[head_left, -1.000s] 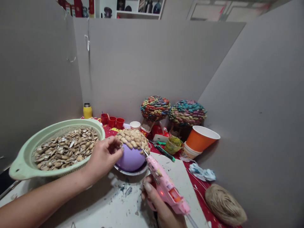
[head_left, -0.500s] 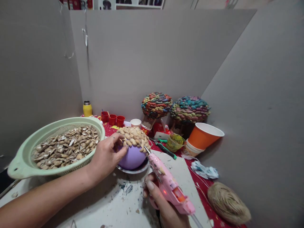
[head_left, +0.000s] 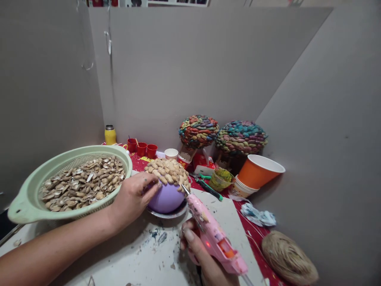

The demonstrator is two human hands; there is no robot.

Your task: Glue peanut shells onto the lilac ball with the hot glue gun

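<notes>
A purple balloon (head_left: 165,200) sits in a metal dish (head_left: 171,215), its top covered with peanut shells (head_left: 168,171). My left hand (head_left: 135,196) is at the balloon's left side, fingers curled near the lower edge of the shells; whether something is pinched between the fingertips is too small to tell. My right hand (head_left: 202,250) is wrapped round a pink glue gun (head_left: 212,230) with a red light lit, and its nozzle points at the shells on the balloon's right side.
A green colander (head_left: 29,198) of loose shells stands left. Behind are red cups (head_left: 141,149), a yellow bottle (head_left: 110,135) and two colourful domes (head_left: 199,132). Pliers (head_left: 208,188), an orange cup (head_left: 260,171), a stained cloth (head_left: 258,214) and a twine ball (head_left: 287,258) lie right.
The view has shifted slightly. My left hand's fingers have drawn a little closer together beside the balloon. The glue gun stays at the right side of the shells.
</notes>
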